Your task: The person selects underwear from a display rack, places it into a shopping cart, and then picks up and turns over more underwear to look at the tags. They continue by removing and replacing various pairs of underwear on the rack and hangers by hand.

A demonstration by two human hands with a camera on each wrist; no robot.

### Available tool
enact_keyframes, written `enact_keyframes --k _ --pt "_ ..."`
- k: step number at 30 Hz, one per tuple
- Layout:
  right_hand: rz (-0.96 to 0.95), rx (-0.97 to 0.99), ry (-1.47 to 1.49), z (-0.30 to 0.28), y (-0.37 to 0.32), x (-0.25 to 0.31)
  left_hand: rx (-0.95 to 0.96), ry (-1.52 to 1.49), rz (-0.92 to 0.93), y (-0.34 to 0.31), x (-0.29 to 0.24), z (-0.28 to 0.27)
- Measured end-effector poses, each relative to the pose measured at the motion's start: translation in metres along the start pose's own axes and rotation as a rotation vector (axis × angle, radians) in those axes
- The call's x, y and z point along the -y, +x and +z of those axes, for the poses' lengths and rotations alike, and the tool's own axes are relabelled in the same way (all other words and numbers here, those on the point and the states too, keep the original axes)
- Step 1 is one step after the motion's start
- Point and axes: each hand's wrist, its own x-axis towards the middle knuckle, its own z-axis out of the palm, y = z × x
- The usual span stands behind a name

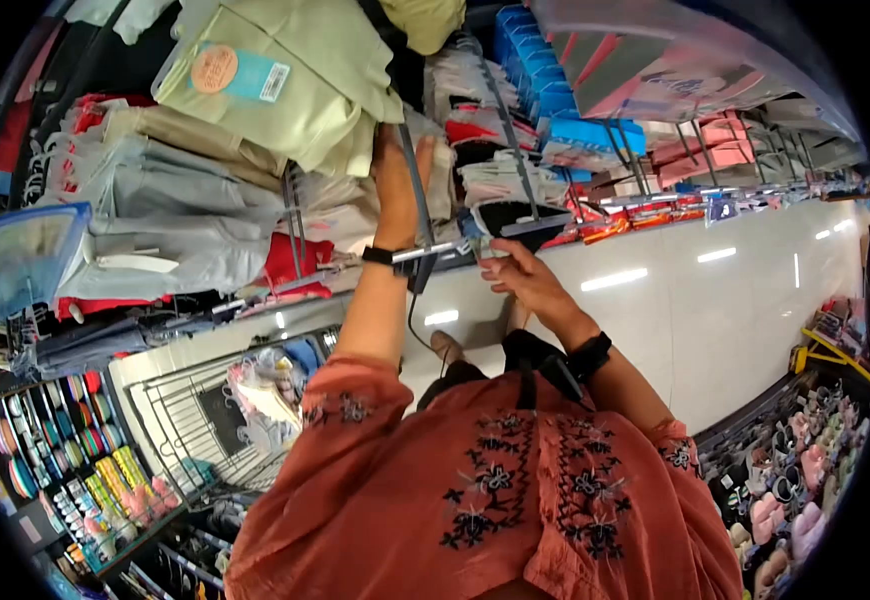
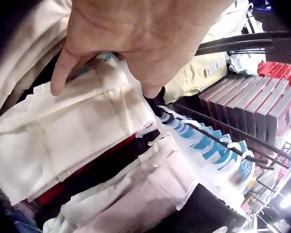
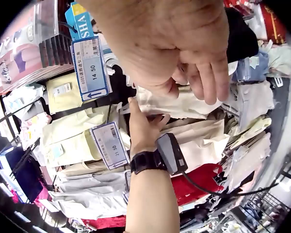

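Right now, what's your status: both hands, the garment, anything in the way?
Left hand on cream folded garment, grip unclear. Garment among others. Right hand holding no garment. Metal rack bar crosses before left hand in head view.

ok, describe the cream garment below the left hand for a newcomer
In the left wrist view, the left hand spans the top. Just below is the cream garment, set apart from the pinkish garment lower down by red showing along its bottom edge.

Clothing shop: printed price tags (image 3: 93, 70), racked garments (image 1: 175, 240), wire cart (image 1: 177, 425); distorted edge, probably slippers (image 1: 767, 515).
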Motion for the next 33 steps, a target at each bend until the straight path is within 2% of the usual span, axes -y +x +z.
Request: enact_keyframes --k 1,5,6,8,13,17,18,19,21,22,23,25,27,28,31,33 --pt "0.007 -0.007 -0.032 0.0 0.0 0.001 0.003 0.05 -0.008 0.004 0.002 0.003" --pt "0.008 0.001 -0.02 -0.002 0.0 0.0 0.07 0.071 -0.266 0.02 -0.001 0.004" --pt "0.001 -0.005 -0.025 -0.003 0.0 0.0 0.069 0.144 -0.344 0.028 0.022 0.015" --pt "-0.005 0.013 -0.042 -0.007 -0.003 0.003 0.044 0.079 -0.249 0.042 0.025 0.018" --pt "-0.023 0.014 -0.038 -0.002 -0.021 0.007 0.128 0.071 -0.385 0.035 0.008 0.007" --pt "-0.02 0.023 -0.06 0.009 -0.026 0.01 0.047 0.106 -0.204 0.01 0.001 0.0" --pt "-0.011 0.028 -0.061 0.014 -0.025 0.011 -0.078 0.197 -0.027 0.001 -0.004 -0.004" --pt "-0.014 0.039 -0.072 0.019 -0.024 0.011 0.118 0.116 -0.284 -0.007 -0.01 -0.012" --pt "-0.01 0.067 -0.107 0.027 -0.022 0.012 0.034 0.105 -0.165 -0.039 -0.013 -0.021" --pt "0.002 0.057 -0.127 0.035 -0.023 0.016 0.047 0.04 -0.047 -0.051 -0.002 -0.023" --pt "-0.002 0.082 -0.133 0.039 -0.022 0.017 0.094 0.102 -0.017 -0.068 0.008 -0.023" --pt "0.016 0.156 -0.151 0.047 -0.017 0.014 0.307 0.11 -0.124 -0.095 0.0 -0.051" --pt "0.08 0.214 -0.185 0.061 -0.014 0.016 0.434 -0.011 -0.19 -0.13 0.009 -0.083" --pt "0.097 0.233 -0.229 0.069 -0.013 0.017 0.328 -0.042 -0.162 -0.154 0.017 -0.095" --pt "0.154 0.264 -0.299 0.096 -0.003 0.013 0.525 0.022 -0.359 -0.188 0.018 -0.177" --pt "0.191 0.287 -0.296 0.112 -0.001 0.002 0.283 -0.086 -0.459 -0.229 0.044 -0.216"
